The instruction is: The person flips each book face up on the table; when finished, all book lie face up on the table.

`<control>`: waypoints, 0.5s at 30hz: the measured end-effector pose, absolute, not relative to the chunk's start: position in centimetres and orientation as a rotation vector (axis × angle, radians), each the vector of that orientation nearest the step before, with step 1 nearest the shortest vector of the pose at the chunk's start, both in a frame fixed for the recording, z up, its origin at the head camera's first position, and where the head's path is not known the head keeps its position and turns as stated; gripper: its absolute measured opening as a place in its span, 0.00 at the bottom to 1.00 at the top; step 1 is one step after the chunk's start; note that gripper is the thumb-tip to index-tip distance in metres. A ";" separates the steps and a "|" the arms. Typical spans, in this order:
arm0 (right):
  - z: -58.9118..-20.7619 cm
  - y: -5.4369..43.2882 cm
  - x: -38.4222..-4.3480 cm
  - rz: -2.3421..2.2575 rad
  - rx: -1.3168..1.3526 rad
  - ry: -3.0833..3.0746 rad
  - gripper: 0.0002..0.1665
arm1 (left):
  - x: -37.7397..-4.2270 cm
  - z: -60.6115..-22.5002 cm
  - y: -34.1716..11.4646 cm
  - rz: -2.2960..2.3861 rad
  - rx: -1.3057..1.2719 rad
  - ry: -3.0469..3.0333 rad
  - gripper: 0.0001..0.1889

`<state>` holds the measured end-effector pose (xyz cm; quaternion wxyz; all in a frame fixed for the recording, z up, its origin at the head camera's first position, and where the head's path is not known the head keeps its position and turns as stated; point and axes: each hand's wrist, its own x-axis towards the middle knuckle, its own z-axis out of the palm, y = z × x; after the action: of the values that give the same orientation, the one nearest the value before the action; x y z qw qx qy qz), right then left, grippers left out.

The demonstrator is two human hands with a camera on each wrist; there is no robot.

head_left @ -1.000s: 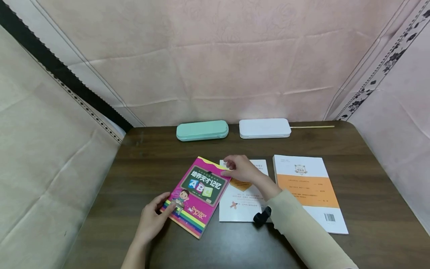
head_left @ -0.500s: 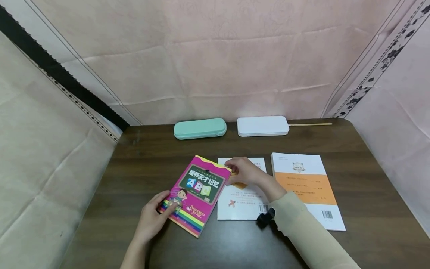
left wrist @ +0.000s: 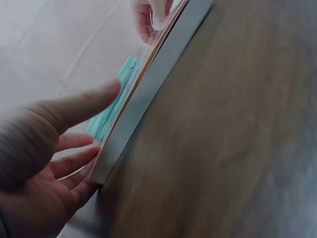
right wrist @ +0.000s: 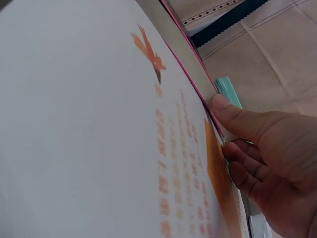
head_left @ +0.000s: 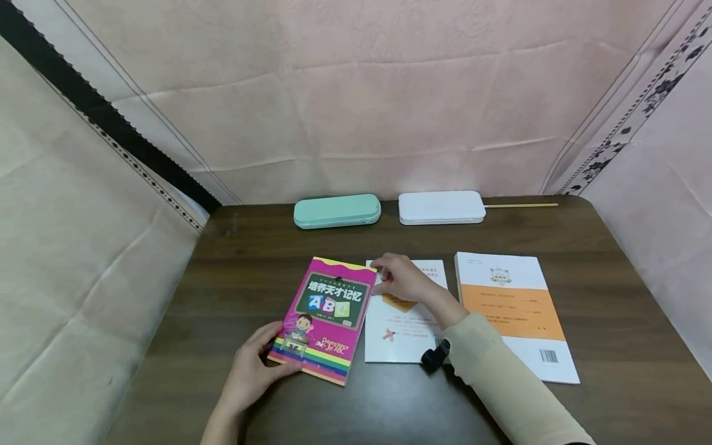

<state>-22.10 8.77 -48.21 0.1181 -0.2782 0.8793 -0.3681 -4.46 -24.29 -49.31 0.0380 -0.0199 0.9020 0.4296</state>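
Note:
A pink book [head_left: 325, 337] with a green chalkboard picture and a rainbow band lies slightly turned in the middle of the table. My left hand [head_left: 250, 369] holds its near left corner, fingers along the left side and thumb by the bottom edge. In the left wrist view, the book's thick page edge [left wrist: 131, 114] runs past my fingers. My right hand [head_left: 403, 278] pinches the far right corner; the right wrist view has thumb and curled fingers at the book's edge [right wrist: 187, 59]. Under that hand lies a white book [head_left: 392, 346] with an orange patch, partly hidden.
A white and orange book [head_left: 512, 309] lies to the right. Along the back of the dark wooden table [head_left: 245, 266] stand a mint green case [head_left: 337, 211] and a white case [head_left: 442, 207], with a thin stick [head_left: 523, 205] beside it. Cloth walls surround the table.
The pink book has turned anticlockwise and stands straighter. My left thumb has shifted from its cover to the bottom edge. My right hand stays at the far right corner.

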 end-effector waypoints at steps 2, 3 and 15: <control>-48.2 8.7 -22.0 -1.067 -0.801 2.570 0.35 | -4.3 -49.2 -24.4 1.250 -0.048 2.782 0.50; -48.1 8.6 -22.0 -1.057 -0.803 2.567 0.37 | -4.3 -49.2 -24.4 1.204 -0.042 2.794 0.52; -48.3 7.7 -22.2 -1.015 -0.827 2.613 0.42 | -4.7 -49.2 -24.1 1.039 -0.054 2.887 0.53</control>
<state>-22.23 7.66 -48.33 0.1092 -0.2813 0.8886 -0.3453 -4.65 -24.14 -49.19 0.0365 -0.0175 0.9401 0.3385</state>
